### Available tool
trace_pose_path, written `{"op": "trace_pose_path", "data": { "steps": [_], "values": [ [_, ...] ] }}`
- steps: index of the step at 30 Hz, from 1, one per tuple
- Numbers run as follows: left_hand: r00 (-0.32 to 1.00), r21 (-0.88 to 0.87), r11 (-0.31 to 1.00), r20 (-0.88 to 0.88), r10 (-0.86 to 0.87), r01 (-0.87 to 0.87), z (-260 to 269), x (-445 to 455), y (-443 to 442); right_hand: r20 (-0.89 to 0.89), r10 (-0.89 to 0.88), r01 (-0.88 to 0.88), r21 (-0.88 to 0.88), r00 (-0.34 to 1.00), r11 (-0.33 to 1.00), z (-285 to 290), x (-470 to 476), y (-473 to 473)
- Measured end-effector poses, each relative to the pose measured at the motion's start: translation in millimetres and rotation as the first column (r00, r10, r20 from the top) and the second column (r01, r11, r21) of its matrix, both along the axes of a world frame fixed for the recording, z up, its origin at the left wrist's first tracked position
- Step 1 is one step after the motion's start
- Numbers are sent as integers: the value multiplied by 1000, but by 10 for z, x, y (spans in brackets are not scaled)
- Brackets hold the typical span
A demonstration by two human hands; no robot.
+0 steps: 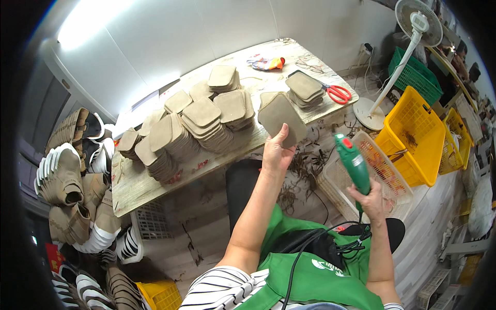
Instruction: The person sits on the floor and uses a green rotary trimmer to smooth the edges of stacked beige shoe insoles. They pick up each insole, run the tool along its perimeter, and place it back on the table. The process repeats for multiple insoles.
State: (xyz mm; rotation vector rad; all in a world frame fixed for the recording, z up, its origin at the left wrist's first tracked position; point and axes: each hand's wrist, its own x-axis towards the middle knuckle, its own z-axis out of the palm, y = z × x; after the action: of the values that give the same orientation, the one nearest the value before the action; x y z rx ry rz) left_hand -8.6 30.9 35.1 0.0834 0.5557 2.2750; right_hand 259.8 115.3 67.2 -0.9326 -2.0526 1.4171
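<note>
My left hand grips a flat taupe piece with rounded corners by its lower edge, thumb on top. It looks like suede or felt, and I hold it up over the table's front edge. In my right hand is a green corded handheld power tool with a red switch, its front end pointing up and away from me. The tool is apart from the piece. Stacks of similar pieces cover the left and middle of the table. A smaller stack stands at the right.
Red-handled scissors, eyeglasses and a patterned glove lie on the table. Beside my legs are a pale basket, yellow crates and dark scraps. A white fan stands right; shoe parts pile left. The black cord crosses my lap.
</note>
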Motion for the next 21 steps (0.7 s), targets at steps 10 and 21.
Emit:
{"op": "trace_pose_path", "data": {
  "steps": [10, 21],
  "values": [
    [994, 170, 984, 88, -71, 56, -35, 90, 27, 105, 23, -31, 74, 994, 997, 49, -141, -134],
    [994, 146, 985, 48, -101, 93, -32, 205, 138, 110, 18, -32, 129, 994, 991, 85, -140, -160]
  ]
}}
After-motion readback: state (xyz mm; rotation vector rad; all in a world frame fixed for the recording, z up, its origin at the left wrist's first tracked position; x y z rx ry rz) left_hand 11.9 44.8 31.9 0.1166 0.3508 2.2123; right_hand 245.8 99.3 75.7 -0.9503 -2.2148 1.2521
